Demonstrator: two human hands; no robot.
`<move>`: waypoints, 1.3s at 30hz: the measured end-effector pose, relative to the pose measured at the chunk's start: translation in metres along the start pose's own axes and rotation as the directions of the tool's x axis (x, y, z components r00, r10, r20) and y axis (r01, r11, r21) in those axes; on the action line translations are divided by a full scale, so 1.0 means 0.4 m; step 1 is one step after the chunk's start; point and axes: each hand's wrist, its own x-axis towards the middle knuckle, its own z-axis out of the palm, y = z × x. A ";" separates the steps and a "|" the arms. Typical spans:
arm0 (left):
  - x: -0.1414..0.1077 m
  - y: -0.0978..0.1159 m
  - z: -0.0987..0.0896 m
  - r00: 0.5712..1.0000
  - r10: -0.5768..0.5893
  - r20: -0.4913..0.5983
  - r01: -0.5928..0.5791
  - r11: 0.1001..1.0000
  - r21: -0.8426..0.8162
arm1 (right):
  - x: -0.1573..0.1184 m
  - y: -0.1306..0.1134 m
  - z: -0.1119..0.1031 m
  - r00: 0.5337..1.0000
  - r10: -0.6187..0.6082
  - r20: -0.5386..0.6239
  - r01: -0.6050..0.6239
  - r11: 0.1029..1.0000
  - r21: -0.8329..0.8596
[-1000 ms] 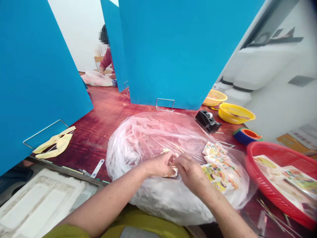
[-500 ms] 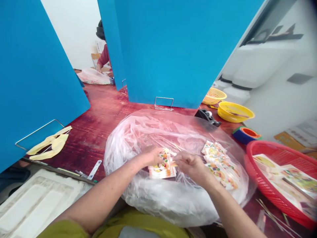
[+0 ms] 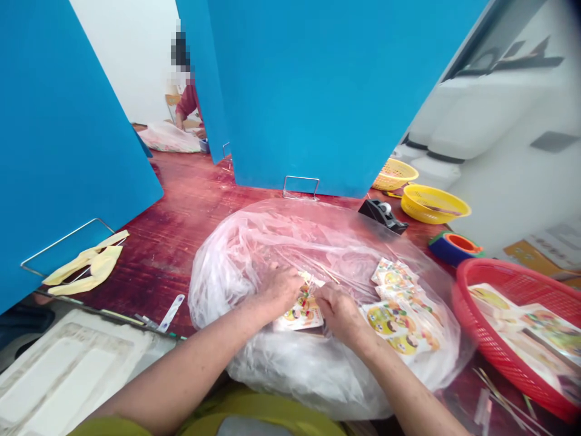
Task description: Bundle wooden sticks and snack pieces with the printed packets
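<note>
A large clear plastic bag (image 3: 290, 357) lies spread on the red table before me. On it, between my hands, is a small stack of printed packets (image 3: 302, 313) with colourful food pictures. My left hand (image 3: 282, 289) is closed at the stack's upper left edge, its fingers bent onto the packets. My right hand (image 3: 338, 306) is curled in a pinch at the upper right edge; whatever its fingertips hold is hidden. More printed packets (image 3: 402, 315) lie in a loose pile to the right. Thin pale sticks (image 3: 324, 269) rest just beyond my hands.
A red basket (image 3: 472, 272) holding printed sheets stands at right. Behind it are tape rolls (image 3: 456, 245), a black tape dispenser (image 3: 384, 215) and a yellow basket (image 3: 433, 206). Blue partitions (image 3: 340, 91) stand at the back. A co-worker's sleeve (image 3: 188, 103) shows behind them. Yellow cloth strips (image 3: 102, 266) lie left.
My right hand has curled more and turned downward at the stack's edge. My left hand's fingers have bent up over the packets. The view has shifted slightly.
</note>
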 end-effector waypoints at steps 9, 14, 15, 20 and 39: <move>-0.007 0.017 -0.048 0.983 0.065 0.173 -0.136 0.890 0.436 | -0.007 0.007 -0.046 0.959 0.279 0.041 -0.236 0.715 0.658; -0.013 0.009 -0.080 0.959 0.237 0.158 -0.264 0.948 0.180 | -0.008 -0.033 -0.069 0.977 -0.001 -0.215 0.079 0.931 0.355; -0.015 0.007 -0.081 0.952 0.266 0.149 -0.286 0.948 0.137 | -0.008 -0.042 -0.073 0.963 -0.112 -0.246 0.168 0.961 0.221; -0.030 0.013 -0.075 0.940 0.335 0.057 -0.339 0.938 0.072 | -0.002 -0.085 -0.093 0.868 -0.466 -0.172 0.445 0.884 -0.144; -0.057 -0.024 -0.099 0.887 0.354 -0.298 -0.407 0.903 -0.140 | 0.095 0.006 -0.143 0.999 0.027 0.032 -0.001 0.789 -0.614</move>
